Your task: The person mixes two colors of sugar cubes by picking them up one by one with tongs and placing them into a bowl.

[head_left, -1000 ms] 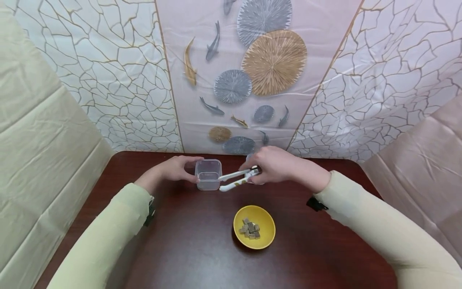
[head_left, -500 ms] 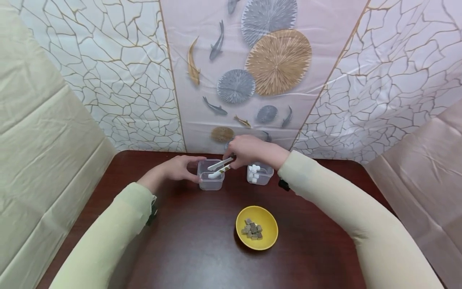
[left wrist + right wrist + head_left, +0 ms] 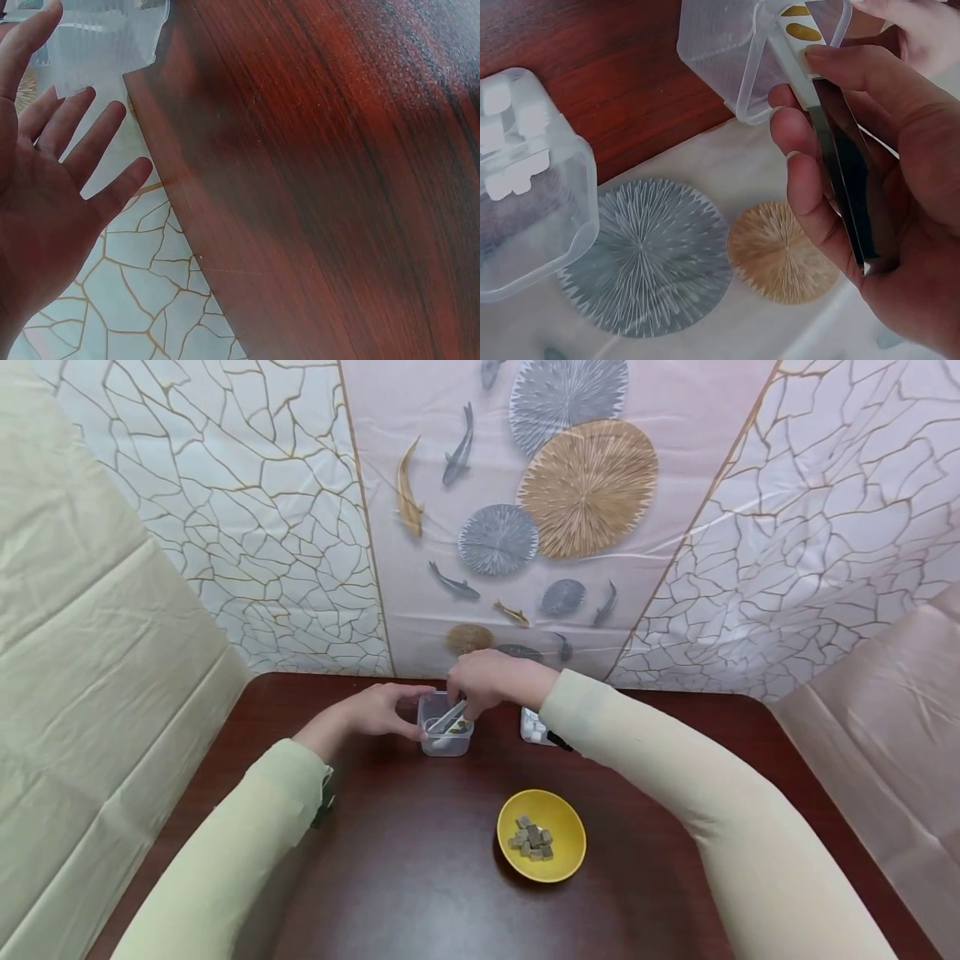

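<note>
At the back of the table, my left hand (image 3: 378,708) holds a clear plastic container (image 3: 442,747) at its left side, thumb near the front and index finger toward the back. In the left wrist view the other fingers spread loosely below it. My right hand (image 3: 483,681) grips a pair of tongs (image 3: 836,142) with metal handles and white arms, one dotted with yellow ovals. Their tips (image 3: 435,727) reach down inside that container. I cannot tell whether anything sits between the tips.
A second clear container (image 3: 586,180) with white pieces (image 3: 517,169) stands to the right, partly behind my right sleeve. Nearer the front, a yellow bowl (image 3: 566,827) holds brown cubes (image 3: 534,837). A patterned cloth (image 3: 420,610) rises beyond the dark wooden table's (image 3: 405,860) back edge.
My right hand has moved left with the tongs, from over the second container to the one at my left hand, and the tips have lowered into it. My left hand stays at its container.
</note>
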The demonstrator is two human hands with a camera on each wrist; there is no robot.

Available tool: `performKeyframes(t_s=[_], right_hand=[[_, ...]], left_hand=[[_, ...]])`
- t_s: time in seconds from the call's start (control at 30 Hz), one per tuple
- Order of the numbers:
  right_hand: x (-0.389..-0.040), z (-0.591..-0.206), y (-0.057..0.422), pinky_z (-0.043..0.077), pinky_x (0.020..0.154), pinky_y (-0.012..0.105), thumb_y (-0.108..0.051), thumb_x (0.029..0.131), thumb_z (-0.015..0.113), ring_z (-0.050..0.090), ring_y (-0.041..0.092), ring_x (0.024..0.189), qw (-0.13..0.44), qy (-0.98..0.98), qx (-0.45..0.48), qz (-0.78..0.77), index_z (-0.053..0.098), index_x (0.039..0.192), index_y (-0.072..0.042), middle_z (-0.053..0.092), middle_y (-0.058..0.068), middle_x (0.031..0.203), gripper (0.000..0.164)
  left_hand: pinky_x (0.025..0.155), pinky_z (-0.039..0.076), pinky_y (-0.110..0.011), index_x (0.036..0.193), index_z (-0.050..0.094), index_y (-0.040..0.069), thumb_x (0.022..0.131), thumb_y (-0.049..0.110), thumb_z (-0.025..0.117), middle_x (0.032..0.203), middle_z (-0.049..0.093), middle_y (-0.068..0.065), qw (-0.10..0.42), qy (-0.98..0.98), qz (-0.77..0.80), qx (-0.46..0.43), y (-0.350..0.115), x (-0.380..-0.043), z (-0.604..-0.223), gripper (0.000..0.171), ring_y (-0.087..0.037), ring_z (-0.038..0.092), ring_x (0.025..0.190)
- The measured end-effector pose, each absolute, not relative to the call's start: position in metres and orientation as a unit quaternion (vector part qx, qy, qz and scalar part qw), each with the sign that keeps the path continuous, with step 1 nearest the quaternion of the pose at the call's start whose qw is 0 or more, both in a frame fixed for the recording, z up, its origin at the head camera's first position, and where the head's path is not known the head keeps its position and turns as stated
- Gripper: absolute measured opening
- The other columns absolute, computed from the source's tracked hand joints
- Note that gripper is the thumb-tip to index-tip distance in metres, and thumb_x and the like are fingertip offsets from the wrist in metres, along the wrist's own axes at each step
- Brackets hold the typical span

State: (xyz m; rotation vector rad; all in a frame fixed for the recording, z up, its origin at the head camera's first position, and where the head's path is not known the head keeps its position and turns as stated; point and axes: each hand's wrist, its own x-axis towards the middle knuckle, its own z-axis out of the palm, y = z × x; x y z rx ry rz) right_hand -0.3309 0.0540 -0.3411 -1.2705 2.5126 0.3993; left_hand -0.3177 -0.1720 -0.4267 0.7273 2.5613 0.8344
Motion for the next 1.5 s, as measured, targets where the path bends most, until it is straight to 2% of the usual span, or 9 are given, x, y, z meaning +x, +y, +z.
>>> performKeyframes(t_s=[0.07,0.27,0.53,0.9,1.2,1.4,1.5], right_hand=[[-0.331,-0.342,0.052,0.057,0.089,0.039,-0.022,0.093,0.079,0.068,0.022,0.1,0.15,0.874,-0.44,0.144,0.084,0.117,-0.021,0.078,-0.002,0.114,0.024],[-0.333,-0.345,0.049,0.055,0.081,0.038,-0.022,0.093,0.078,0.06,0.018,0.087,0.146,0.874,-0.441,0.142,0.084,0.112,-0.021,0.076,-0.003,0.102,0.02],[-0.338,-0.348,0.051,0.056,0.086,0.039,-0.021,0.092,0.079,0.063,0.018,0.09,0.13,0.88,-0.435,0.138,0.085,0.112,-0.022,0.077,-0.003,0.104,0.021],[-0.344,-0.346,0.059,0.054,0.079,0.042,-0.024,0.086,0.078,0.057,0.02,0.082,0.095,0.891,-0.421,0.139,0.079,0.089,-0.024,0.064,-0.008,0.079,0.003],[-0.338,-0.338,0.059,0.055,0.081,0.042,-0.024,0.085,0.079,0.059,0.02,0.085,0.102,0.895,-0.413,0.134,0.082,0.096,-0.024,0.069,-0.007,0.084,0.011],[-0.335,-0.347,0.052,0.056,0.085,0.042,-0.026,0.091,0.08,0.062,0.021,0.091,0.123,0.89,-0.415,0.141,0.084,0.115,-0.02,0.075,-0.002,0.103,0.025],[-0.334,-0.354,0.049,0.057,0.085,0.041,-0.026,0.094,0.079,0.065,0.02,0.093,0.132,0.889,-0.413,0.146,0.083,0.118,-0.02,0.075,-0.001,0.109,0.025]], left_hand=[[0.119,0.041,-0.055,0.163,0.047,0.014,0.089,0.04,0.087,0.158,0.055,-0.014,0.174,0.903,0.293,0.26,-0.171,-0.318,-0.426,0.088,-0.033,0.053,0.142],[0.12,0.04,-0.056,0.163,0.047,0.016,0.09,0.037,0.086,0.159,0.055,-0.013,0.177,0.906,0.29,0.254,-0.17,-0.318,-0.424,0.086,-0.032,0.053,0.142],[0.121,0.038,-0.058,0.164,0.046,0.016,0.09,0.04,0.085,0.161,0.053,-0.014,0.178,0.907,0.289,0.248,-0.17,-0.317,-0.424,0.087,-0.035,0.05,0.146],[0.121,0.038,-0.057,0.164,0.047,0.019,0.089,0.04,0.086,0.158,0.055,-0.013,0.177,0.905,0.295,0.249,-0.171,-0.317,-0.423,0.087,-0.032,0.052,0.144],[0.121,0.038,-0.056,0.164,0.047,0.018,0.089,0.038,0.086,0.159,0.055,-0.011,0.178,0.904,0.297,0.251,-0.171,-0.317,-0.422,0.087,-0.032,0.052,0.144],[0.12,0.04,-0.056,0.163,0.048,0.018,0.09,0.037,0.086,0.157,0.057,-0.011,0.177,0.901,0.304,0.255,-0.171,-0.316,-0.426,0.085,-0.032,0.053,0.142],[0.12,0.04,-0.055,0.163,0.048,0.017,0.089,0.038,0.087,0.158,0.057,-0.011,0.174,0.901,0.303,0.258,-0.171,-0.316,-0.428,0.085,-0.031,0.054,0.142]])
